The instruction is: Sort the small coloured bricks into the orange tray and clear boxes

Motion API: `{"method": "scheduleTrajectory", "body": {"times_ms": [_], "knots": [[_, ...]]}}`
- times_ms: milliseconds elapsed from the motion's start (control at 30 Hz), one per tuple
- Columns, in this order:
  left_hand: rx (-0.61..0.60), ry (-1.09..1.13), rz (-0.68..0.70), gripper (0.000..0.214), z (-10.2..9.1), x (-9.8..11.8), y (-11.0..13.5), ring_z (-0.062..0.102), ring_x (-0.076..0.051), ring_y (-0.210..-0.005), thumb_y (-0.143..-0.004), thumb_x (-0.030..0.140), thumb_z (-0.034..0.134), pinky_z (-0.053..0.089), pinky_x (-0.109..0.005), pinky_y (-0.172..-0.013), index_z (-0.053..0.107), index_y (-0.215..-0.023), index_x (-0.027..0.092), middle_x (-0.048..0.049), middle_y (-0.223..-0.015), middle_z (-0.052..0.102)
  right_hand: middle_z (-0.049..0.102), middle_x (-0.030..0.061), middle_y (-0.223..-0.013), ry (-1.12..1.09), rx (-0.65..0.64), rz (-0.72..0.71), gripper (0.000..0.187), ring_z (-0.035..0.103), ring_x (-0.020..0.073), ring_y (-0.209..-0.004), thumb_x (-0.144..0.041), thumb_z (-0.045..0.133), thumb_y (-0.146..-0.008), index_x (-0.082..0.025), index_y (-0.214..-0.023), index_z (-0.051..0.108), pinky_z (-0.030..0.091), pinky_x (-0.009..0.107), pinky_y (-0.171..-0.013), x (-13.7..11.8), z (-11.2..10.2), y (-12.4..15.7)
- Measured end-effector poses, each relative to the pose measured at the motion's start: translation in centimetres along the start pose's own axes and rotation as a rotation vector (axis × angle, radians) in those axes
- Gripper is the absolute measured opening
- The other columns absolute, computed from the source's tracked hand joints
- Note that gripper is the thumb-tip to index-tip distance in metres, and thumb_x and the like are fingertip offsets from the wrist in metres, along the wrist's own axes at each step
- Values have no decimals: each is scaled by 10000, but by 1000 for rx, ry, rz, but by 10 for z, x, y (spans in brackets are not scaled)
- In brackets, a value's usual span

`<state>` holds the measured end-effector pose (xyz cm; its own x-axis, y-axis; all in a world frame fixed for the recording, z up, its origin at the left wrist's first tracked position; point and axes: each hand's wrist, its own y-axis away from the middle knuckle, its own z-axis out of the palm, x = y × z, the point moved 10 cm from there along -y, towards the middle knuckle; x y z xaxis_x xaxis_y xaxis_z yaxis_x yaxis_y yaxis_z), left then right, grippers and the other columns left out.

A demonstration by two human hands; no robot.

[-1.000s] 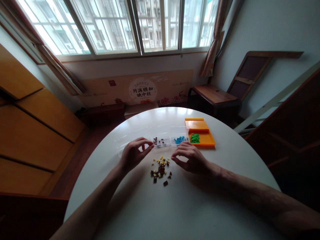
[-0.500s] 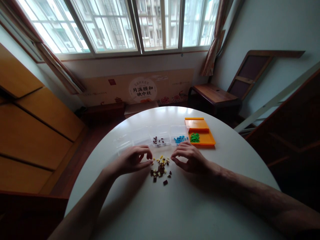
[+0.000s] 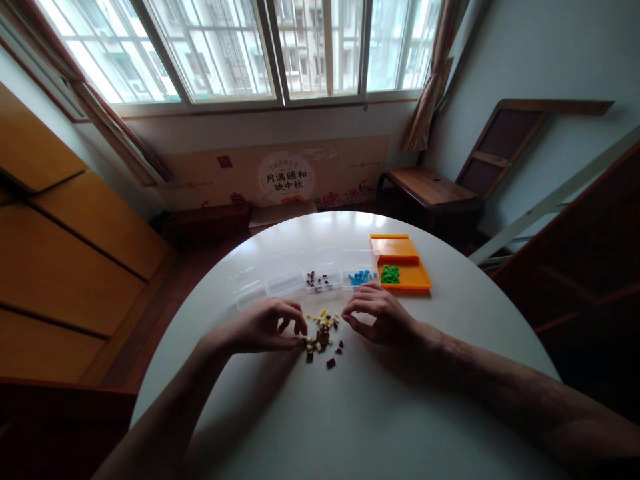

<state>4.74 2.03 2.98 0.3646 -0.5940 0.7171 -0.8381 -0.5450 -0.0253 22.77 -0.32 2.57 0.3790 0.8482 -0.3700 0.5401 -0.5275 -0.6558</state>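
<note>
A small heap of brown, yellow and white bricks (image 3: 321, 335) lies on the round white table (image 3: 350, 413). My left hand (image 3: 263, 326) rests at the heap's left edge, thumb and fingertips pinched together on a piece there. My right hand (image 3: 380, 315) rests on the table just right of the heap, fingers curled with the thumb under them; what is inside, if anything, is hidden. Behind the heap stands a row of clear boxes: one with brown bricks (image 3: 323, 278), one with blue bricks (image 3: 360, 275).
An orange tray (image 3: 405, 263) with green bricks (image 3: 389, 273) sits right of the clear boxes. Two more clear boxes (image 3: 265, 285) stand at the left of the row. A wooden bench and leaning boards are beyond the table at right, windows behind.
My left hand has come back from the box with brown bricks down to the left edge of the heap. My right hand has stayed in place.
</note>
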Motion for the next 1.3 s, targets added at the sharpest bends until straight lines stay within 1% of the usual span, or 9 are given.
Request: {"method": "scheduleTrajectory", "body": {"times_ms": [133, 333, 433, 533, 600, 667, 900, 1100, 1300], "knots": [[-5, 36, -2, 102, 3, -1, -2, 653, -123, -666, -980, 292, 778, 536, -209, -610, 871, -985, 251, -49, -885, 779, 816, 14, -895, 1, -7, 2, 90, 733, 197, -826, -206, 684, -1027, -247, -956, 721, 510, 391, -883, 1, 2, 1], [-5, 22, -1, 118, 3, 1, -1, 676, -118, -687, -1011, 282, 751, 542, -200, -618, 848, -969, 229, -51, -905, 779, 815, 14, -909, -9, -13, 7, 74, 736, 200, -848, -194, 703, -1014, -248, -969, 727, 513, 394, -905, 4, 4, 3], [56, -20, 16, 137, -1, 1, -2, 701, -133, -765, -1045, 291, 713, 574, -222, -684, 821, -1008, 215, -68, -971, 782, 812, 13, -907, -8, -9, 0, 78, 733, 195, -841, -186, 698, -1017, -245, -973, 724, 512, 388, -888, 1, 2, 2], [177, -73, 33, 165, -6, 1, -6, 708, -147, -822, -1077, 294, 677, 595, -255, -762, 801, -1015, 204, -76, -1001, 771, 815, 15, -920, -20, 0, -3, 62, 734, 197, -849, -195, 703, -1022, -249, -999, 724, 520, 384, -877, -3, -1, 0], [254, -98, 55, 163, -5, 4, -10, 693, -140, -805, -1081, 295, 681, 587, -256, -757, 793, -1013, 198, -73, -1000, 758, 815, 17, -936, -31, 7, -11, 40, 738, 199, -864, -214, 706, -1031, -251, -1037, 722, 528, 383, -884, -6, -2, -1], [296, -121, 81, 155, 0, 8, -14, 680, -131, -784, -1083, 288, 682, 577, -251, -735, 789, -1021, 195, -70, -1006, 747, 814, 18, -957, -39, 13, -23, 37, 742, 196, -876, -237, 710, -1043, -251, -1077, 716, 536, 381, -899, -8, -1, -1], [320, -121, 150, 177, 21, 19, -24, 700, -144, -798, -1094, 310, 666, 588, -256, -715, 794, -1054, 194, -86, -1012, 756, 810, 7, -972, -27, -4, -40, 51, 742, 188, -897, -292, 735, -1060, -258, -1091, 714, 538, 368, -919, -5, 3, 1], [402, -105, 150, 155, 22, 16, -24, 729, -158, -842, -1079, 305, 695, 598, -271, -769, 804, -1059, 196, -88, -1017, 767, 808, 8, -937, -40, 9, -35, 49, 733, 189, -868, -276, 726, -1072, -247, -1034, 712, 531, 365, -899, -2, 3, 3], [466, -73, 125, 138, 20, 12, -23, 733, -171, -846, -1038, 319, 753, 620, -283, -744, 824, -1081, 208, -94, -1012, 775, 821, 2, -924, -2, 71, -37, 51, 739, 184, -843, -264, 734, -1071, -249, -1023, 726, 525, 366, -887, -4, -5, 1]]}}
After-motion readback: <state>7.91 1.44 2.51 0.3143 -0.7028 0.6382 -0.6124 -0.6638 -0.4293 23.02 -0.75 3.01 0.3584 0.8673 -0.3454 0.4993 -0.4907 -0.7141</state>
